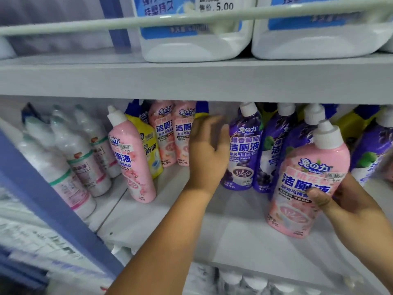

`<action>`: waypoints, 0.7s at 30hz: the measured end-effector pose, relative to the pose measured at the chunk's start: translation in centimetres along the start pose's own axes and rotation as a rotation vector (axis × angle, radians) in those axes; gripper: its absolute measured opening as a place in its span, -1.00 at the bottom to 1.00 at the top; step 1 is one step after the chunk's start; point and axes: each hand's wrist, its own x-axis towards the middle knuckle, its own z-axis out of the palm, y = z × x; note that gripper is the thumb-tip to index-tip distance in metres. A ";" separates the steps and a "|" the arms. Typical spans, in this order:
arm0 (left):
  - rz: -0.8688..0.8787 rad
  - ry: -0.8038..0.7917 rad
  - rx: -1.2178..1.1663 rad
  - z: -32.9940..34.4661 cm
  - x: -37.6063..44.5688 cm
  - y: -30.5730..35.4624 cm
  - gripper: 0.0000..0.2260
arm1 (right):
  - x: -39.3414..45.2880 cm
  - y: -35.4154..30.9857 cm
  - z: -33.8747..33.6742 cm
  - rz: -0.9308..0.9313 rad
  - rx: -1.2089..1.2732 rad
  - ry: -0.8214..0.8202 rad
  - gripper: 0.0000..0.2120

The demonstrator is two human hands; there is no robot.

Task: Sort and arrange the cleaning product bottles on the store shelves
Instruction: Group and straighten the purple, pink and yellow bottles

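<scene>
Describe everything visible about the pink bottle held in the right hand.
The glossy pink plastic toilet-cleaner bottle with the white angled nozzle cap carries a label with blue Chinese lettering, a swirl picture low down and "99.9%" near its base. It tilts, cap leaning up and right, in front of the purple bottles at the shelf's right side. The right hand grips its lower right side, thumb across the label. Whether its base rests on the white shelf board is unclear. The open left hand is apart from it.
</scene>
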 end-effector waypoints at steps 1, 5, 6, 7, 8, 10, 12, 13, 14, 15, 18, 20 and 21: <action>-0.019 0.096 0.008 -1.0 0.3 -0.7 -0.84 | 0.0 0.0 0.1 -0.003 0.000 0.003 -0.65; -0.124 0.299 0.142 -4.0 3.8 -5.1 -0.86 | 0.1 -0.4 0.8 -0.011 0.004 0.012 -0.67; -0.140 0.255 0.209 -4.3 4.9 -6.0 -0.86 | 0.1 -0.3 0.9 -0.018 0.004 0.009 -0.66; -0.167 0.174 0.273 -4.4 6.0 -6.6 -0.85 | 0.2 -0.3 1.1 -0.020 0.002 0.005 -0.65; -0.202 0.077 0.316 -4.5 7.1 -7.0 -0.80 | 0.2 -0.3 1.2 -0.015 0.005 0.000 -0.65; -0.283 -0.098 0.338 -4.8 8.8 -7.0 -0.69 | 0.4 -0.2 1.2 -0.018 0.006 -0.014 -0.67; -0.289 -0.222 0.401 -5.0 9.8 -6.9 -0.60 | 0.5 -0.2 1.2 -0.018 -0.008 -0.013 -0.68; -0.280 -0.283 0.487 -5.1 10.0 -6.9 -0.58 | 0.5 -0.1 1.1 -0.016 -0.012 -0.012 -0.67; -0.268 -0.334 0.588 -5.0 10.2 -7.0 -0.56 | 0.5 -0.1 1.1 -0.014 -0.012 -0.013 -0.66; -0.272 -0.354 0.652 -5.0 10.2 -7.1 -0.52 | 0.4 -0.1 1.0 -0.013 -0.014 -0.015 -0.65; -0.345 -0.304 0.499 -4.4 9.0 -7.0 -0.53 | 0.4 -0.4 1.1 -0.009 -0.011 -0.021 -0.68; -0.380 -0.261 0.373 -4.2 7.5 -6.1 -0.57 | 0.3 -1.0 1.2 -0.001 0.000 -0.029 -0.62; -0.370 -0.229 0.360 -4.3 6.7 -5.7 -0.58 | 0.3 -1.1 1.2 0.001 -0.013 -0.036 -0.49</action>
